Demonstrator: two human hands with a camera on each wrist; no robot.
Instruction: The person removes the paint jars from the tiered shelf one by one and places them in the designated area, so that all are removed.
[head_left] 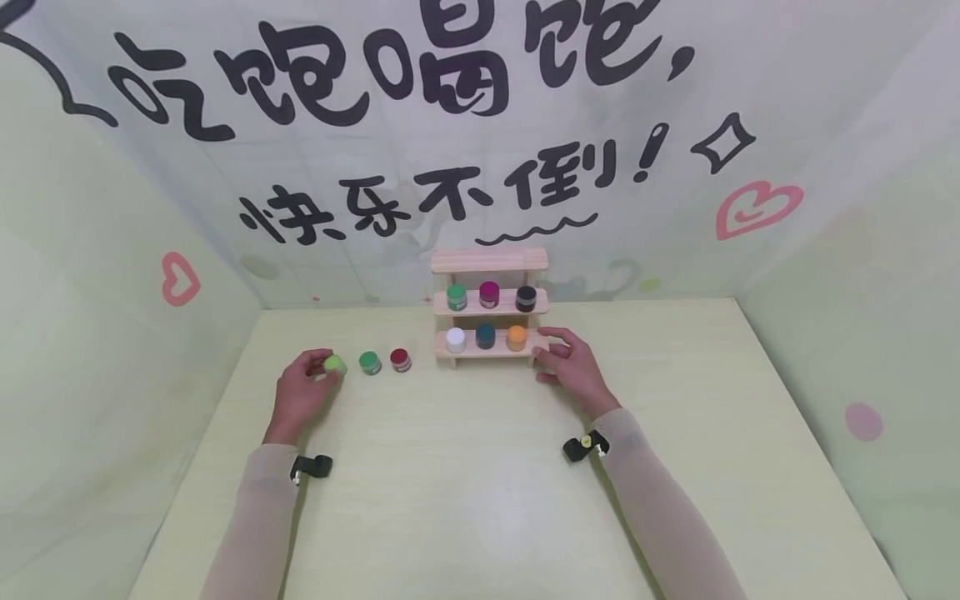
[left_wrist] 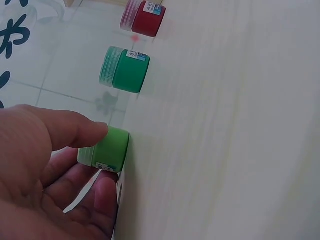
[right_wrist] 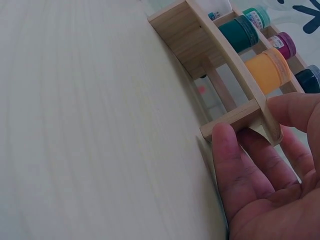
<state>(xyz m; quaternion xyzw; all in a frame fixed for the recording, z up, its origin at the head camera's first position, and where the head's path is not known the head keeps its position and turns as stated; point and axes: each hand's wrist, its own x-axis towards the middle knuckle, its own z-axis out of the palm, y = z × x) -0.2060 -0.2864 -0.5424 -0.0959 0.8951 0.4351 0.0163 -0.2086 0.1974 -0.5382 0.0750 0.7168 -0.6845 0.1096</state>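
Observation:
My left hand [head_left: 302,390] pinches a light green paint jar [left_wrist: 114,150] between thumb and fingers, at the left of the table. To its right stand a green paint jar [head_left: 370,362] and a dark red one [head_left: 401,360]. At the right end of a three-step wooden rack [head_left: 489,261], my right hand [head_left: 576,371] grips the lowest step, its thumb at the board and its fingers by the leg. That step holds white [head_left: 455,339], teal [head_left: 485,336] and orange [head_left: 516,337] jars. Green [head_left: 457,297], magenta [head_left: 489,294] and dark [head_left: 526,298] jars stand on the middle step.
The pale wood-grain table [head_left: 465,483] reaches back to a cloth backdrop [head_left: 375,158] with large black writing, close behind the rack. Cloth walls rise on the left and right. A black camera strap [head_left: 311,467] sits on each wrist.

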